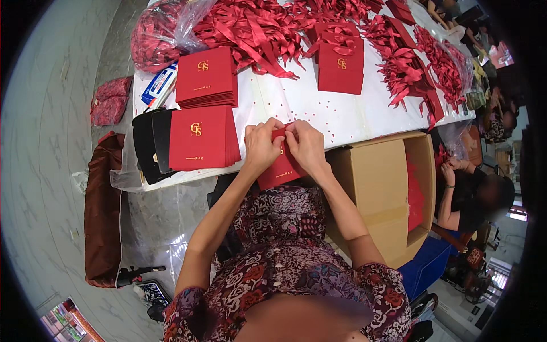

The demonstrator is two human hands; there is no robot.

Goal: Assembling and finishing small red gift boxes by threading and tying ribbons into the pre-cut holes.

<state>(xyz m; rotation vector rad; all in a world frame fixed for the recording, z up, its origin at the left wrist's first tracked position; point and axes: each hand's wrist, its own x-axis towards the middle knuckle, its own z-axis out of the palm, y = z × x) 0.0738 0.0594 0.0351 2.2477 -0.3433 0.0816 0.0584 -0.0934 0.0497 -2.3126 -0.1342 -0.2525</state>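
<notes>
Head view. The left hand (pixel 261 145) and the right hand (pixel 306 143) meet at the near edge of the white table (pixel 342 117). Both are pinched closed on the top edge of one red envelope (pixel 280 168), fingers curled over its upper rim. The envelope tilts, its lower part hanging past the table edge above the person's patterned lap.

Left of the hands, a stack of red envelopes (pixel 201 138) with a gold emblem lies flat on the table, near but not touching the left hand. Beside it on the left lie black sleeves (pixel 149 143), partly under the red stack. A second stack of red envelopes (pixel 206 77) sits farther back. A third stack (pixel 341 67) sits beyond the hands, with loose ribbon draped over its far edge.

Red ribbons (pixel 256 25) lie heaped across the far part of the table. A clear plastic bag (pixel 162 31) holding red material sits at the far left corner.

An open cardboard box (pixel 379 182) stands just to the right of the person, with red contents showing inside. Beyond the box another person's hands (pixel 450 168) hold something red; what it is cannot be told.
</notes>
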